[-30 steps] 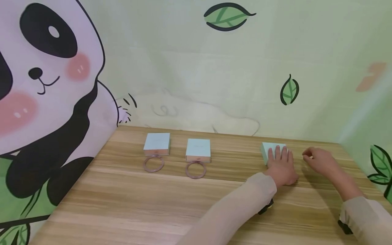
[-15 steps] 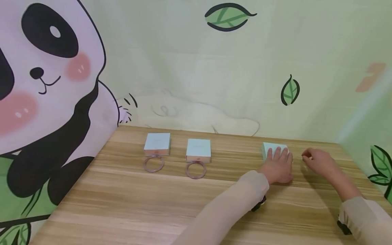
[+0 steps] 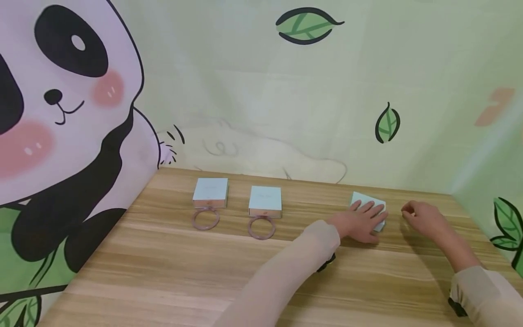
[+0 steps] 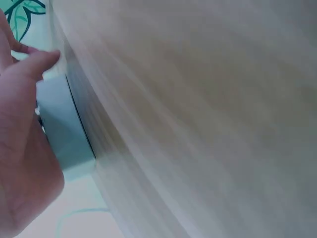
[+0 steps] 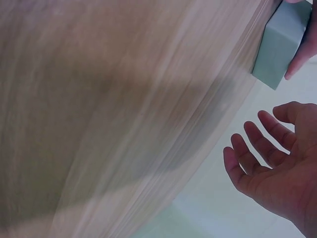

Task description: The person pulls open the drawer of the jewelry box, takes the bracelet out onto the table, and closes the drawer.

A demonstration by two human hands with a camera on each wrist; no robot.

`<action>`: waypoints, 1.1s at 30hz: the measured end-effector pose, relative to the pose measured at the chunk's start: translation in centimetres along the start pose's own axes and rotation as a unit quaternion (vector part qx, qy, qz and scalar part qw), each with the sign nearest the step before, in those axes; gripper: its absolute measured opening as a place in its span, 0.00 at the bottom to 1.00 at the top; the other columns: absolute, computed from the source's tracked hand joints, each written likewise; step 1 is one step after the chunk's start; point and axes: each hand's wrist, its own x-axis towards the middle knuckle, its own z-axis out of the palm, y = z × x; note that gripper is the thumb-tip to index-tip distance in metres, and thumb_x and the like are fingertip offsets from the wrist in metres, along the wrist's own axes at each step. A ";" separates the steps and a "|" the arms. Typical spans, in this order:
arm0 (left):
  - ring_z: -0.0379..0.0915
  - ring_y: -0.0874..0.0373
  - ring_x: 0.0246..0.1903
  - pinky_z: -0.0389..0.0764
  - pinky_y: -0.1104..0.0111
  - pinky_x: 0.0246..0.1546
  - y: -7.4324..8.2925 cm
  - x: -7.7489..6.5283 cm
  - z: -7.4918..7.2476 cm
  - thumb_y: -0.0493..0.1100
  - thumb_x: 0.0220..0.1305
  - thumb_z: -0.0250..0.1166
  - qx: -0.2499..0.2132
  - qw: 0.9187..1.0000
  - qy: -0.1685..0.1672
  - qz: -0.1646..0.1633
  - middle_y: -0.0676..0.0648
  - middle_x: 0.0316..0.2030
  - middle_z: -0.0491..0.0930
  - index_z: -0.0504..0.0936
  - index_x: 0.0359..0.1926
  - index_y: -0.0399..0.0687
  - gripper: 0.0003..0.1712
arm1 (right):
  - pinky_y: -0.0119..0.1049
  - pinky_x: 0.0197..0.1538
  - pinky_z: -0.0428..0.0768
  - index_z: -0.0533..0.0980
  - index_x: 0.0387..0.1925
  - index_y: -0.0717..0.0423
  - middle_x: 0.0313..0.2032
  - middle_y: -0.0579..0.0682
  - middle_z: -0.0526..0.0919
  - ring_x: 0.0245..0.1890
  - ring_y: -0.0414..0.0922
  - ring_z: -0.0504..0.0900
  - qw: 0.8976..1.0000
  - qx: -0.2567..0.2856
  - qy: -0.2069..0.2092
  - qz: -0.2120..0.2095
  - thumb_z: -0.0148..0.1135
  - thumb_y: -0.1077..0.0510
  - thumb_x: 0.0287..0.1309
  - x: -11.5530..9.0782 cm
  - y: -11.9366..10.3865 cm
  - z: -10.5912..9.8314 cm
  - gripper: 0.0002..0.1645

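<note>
My left hand (image 3: 359,225) lies over a pale blue box (image 3: 356,197) at the right of the table, its fingers spread across the lid. In the left wrist view, the side of the box (image 4: 67,126) shows beyond the palm and thumb. To the right, my right hand (image 3: 425,219) hovers with loosely bent fingers, apart from the box and holding nothing. The right wrist view shows that hand (image 5: 282,158) below the box (image 5: 283,42).
Two similar pale blue boxes, a left one (image 3: 210,190) and a middle one (image 3: 265,199), lie on the wooden table (image 3: 163,272). In front of them are two purplish rings, one left (image 3: 205,227) and one middle (image 3: 262,237). A printed backdrop (image 3: 245,91) stands behind the table.
My left hand has shifted left and turned, and the box under it has turned too, so its near right corner now shows. The right hand stays nearly where it was.
</note>
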 end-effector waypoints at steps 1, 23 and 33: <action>0.22 0.65 0.79 0.34 0.65 0.78 -0.3 -0.1 -0.1 0.73 0.74 0.39 -0.004 1.000 0.002 0.007 0.62 0.80 0.26 0.28 0.81 0.69 0.47 | 0.62 0.43 0.80 0.75 0.46 0.80 0.42 0.75 0.81 0.42 0.71 0.80 1.000 0.001 0.000 -0.001 0.53 0.64 0.70 0.0 0.0 0.0 0.17; 0.47 0.59 0.76 0.54 0.60 0.75 1.4 -0.2 -0.1 0.67 0.79 0.36 -0.007 0.988 0.085 -0.126 0.62 0.77 0.53 0.55 0.79 0.68 0.33 | 0.62 0.44 0.79 0.75 0.45 0.79 0.43 0.75 0.81 0.43 0.71 0.80 1.000 -0.011 0.006 -0.006 0.54 0.64 0.71 0.6 -0.2 0.0 0.16; 0.64 0.64 0.67 0.68 0.68 0.66 1.5 0.3 0.4 0.51 0.81 0.49 -0.017 0.985 0.146 -0.092 0.60 0.66 0.69 0.72 0.69 0.57 0.21 | 0.62 0.46 0.78 0.76 0.43 0.78 0.41 0.74 0.82 0.43 0.70 0.80 1.000 -0.012 0.000 -0.008 0.54 0.63 0.70 0.8 -0.3 0.1 0.16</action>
